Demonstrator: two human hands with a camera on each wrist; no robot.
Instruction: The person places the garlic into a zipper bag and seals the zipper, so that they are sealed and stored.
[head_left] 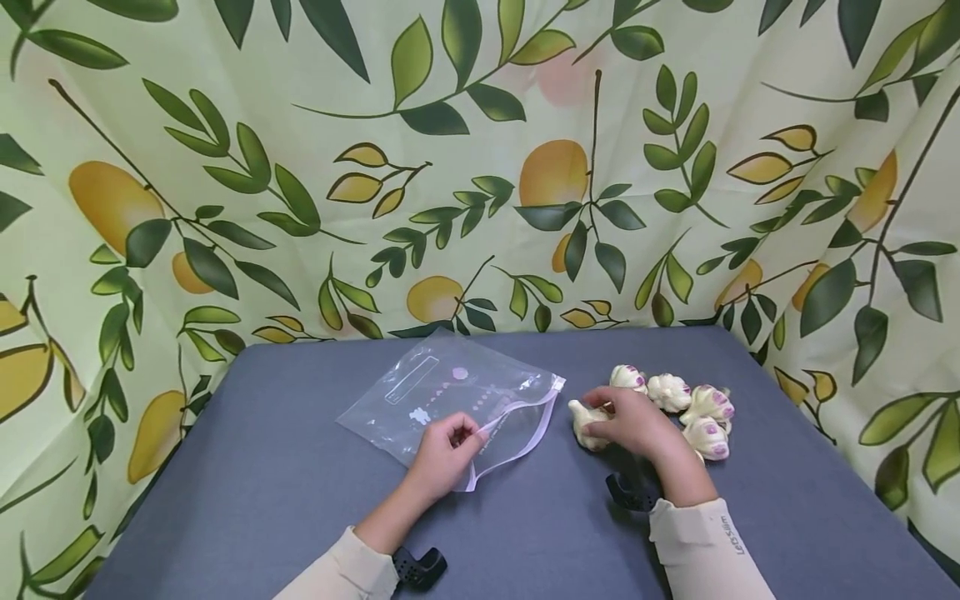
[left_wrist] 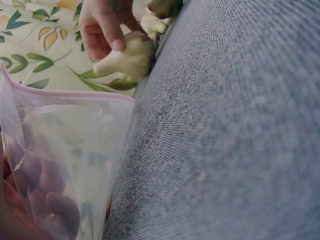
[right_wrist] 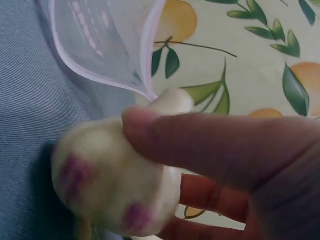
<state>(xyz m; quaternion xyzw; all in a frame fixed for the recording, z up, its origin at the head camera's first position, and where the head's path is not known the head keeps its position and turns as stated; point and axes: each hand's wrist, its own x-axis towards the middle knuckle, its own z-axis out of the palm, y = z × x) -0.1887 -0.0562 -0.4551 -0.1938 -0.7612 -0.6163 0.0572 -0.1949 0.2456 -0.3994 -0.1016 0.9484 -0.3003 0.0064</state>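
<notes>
A clear zip bag (head_left: 450, 387) with a pale pink rim lies on the table, its mouth spread toward the right. My left hand (head_left: 442, 454) pinches the upper rim of that mouth; in the left wrist view its fingers show through the clear plastic (left_wrist: 90, 150). My right hand (head_left: 633, 421) grips a garlic bulb (head_left: 588, 425) just right of the bag, thumb on one side and fingers on the other. Purple patches mark this bulb (right_wrist: 110, 175) in the right wrist view, and its stem end points toward the bag's mouth.
Several more garlic bulbs (head_left: 705, 404) sit in a cluster behind and right of my right hand. A grey cloth covers the table (head_left: 300, 492). Behind it hangs a curtain (head_left: 480, 167) printed with leaves and fruit. Each wrist wears a black strap (head_left: 420, 569).
</notes>
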